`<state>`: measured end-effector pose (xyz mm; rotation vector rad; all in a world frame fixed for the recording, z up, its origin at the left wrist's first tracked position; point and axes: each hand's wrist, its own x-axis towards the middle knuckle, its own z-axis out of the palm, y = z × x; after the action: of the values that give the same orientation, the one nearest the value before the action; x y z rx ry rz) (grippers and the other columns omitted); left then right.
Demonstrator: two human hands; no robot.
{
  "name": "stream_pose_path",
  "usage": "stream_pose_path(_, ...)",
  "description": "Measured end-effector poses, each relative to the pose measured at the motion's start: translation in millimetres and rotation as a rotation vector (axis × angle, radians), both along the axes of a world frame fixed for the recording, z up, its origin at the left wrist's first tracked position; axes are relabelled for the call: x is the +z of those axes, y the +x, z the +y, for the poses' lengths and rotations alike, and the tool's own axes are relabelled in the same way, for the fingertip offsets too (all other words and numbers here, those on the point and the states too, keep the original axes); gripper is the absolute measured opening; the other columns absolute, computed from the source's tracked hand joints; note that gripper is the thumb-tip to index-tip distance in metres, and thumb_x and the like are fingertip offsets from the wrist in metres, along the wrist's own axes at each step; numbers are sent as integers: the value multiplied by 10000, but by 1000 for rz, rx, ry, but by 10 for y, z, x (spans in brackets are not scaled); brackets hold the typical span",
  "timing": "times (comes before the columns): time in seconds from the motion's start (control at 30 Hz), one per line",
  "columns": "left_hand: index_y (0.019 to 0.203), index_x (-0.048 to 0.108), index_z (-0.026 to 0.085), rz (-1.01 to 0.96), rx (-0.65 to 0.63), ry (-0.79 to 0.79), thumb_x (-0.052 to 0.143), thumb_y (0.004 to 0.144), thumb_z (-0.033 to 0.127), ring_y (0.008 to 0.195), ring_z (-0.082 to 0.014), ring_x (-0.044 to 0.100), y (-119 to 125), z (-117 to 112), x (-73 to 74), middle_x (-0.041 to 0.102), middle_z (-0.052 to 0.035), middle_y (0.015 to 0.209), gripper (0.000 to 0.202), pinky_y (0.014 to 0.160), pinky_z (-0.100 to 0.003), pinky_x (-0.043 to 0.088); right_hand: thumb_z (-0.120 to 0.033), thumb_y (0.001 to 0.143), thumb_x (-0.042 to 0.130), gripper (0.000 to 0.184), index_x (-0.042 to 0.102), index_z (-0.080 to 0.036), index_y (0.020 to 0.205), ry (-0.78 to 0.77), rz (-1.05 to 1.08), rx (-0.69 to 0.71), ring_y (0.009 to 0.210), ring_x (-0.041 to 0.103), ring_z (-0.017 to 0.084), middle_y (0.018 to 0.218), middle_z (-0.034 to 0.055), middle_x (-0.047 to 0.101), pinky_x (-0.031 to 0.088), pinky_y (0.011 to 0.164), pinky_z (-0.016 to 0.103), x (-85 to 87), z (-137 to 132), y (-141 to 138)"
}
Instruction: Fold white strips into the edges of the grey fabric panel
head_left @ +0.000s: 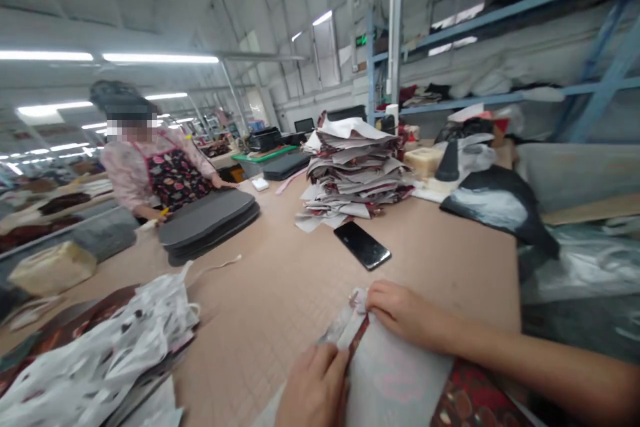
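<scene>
While left hand [314, 387] and right hand [405, 313] both grip the edge of a grey-backed fabric panel [395, 373], a phone [362, 245] lies at 12 o'clock, fronting a fabric stack [353, 170].

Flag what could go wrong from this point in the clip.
The phone lies unprotected on the table just ahead of the hands, so it might get knocked if the fabric panel under the left hand and right hand is swung forward. The tall, uneven stack of cut pieces looks loose and could slump across the table. The panel also seems to lie near the table's edge, so it may slip off.
</scene>
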<state>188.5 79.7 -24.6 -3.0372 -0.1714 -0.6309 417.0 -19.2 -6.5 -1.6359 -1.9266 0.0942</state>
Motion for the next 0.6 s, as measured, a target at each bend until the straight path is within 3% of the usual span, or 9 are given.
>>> stream_pose_path(0.1, 1023, 574, 165, 26, 29, -51, 480, 835, 93, 767, -228, 560, 451, -78, 14, 598, -67, 886, 223, 661, -365, 525, -2, 803, 454, 187, 596, -125, 813, 48, 52, -51, 820, 508, 170, 835, 61, 567, 430, 751, 282, -76, 20, 4)
stream_pose_path(0.2, 978, 589, 144, 27, 40, -34, 459, 829, 76, 734, -243, 534, 636, -107, 15, 584, -81, 849, 209, 626, -397, 506, -7, 803, 458, 177, 596, -118, 799, 103, 80, -62, 812, 501, 172, 818, 62, 565, 425, 742, 284, -129, 18, -4)
stream_pose_path(0.47, 1139, 519, 92, 1, 43, 25, 389, 830, 35, 760, -238, 510, 648, -124, 6, 571, -111, 909, 339, 646, -385, 478, -17, 813, 502, 155, 623, -113, 813, 70, 129, -69, 832, 511, 162, 847, 59, 577, 417, 769, 271, -91, 19, -24)
stream_pose_path(0.6, 1143, 533, 96, 31, 67, 17, 443, 797, 22, 769, -246, 516, 657, -140, 5, 578, -110, 924, 366, 651, -397, 482, -66, 797, 574, 61, 605, -119, 794, -87, 124, -146, 796, 519, 144, 834, 40, 570, 410, 736, 237, 22, 73, -23)
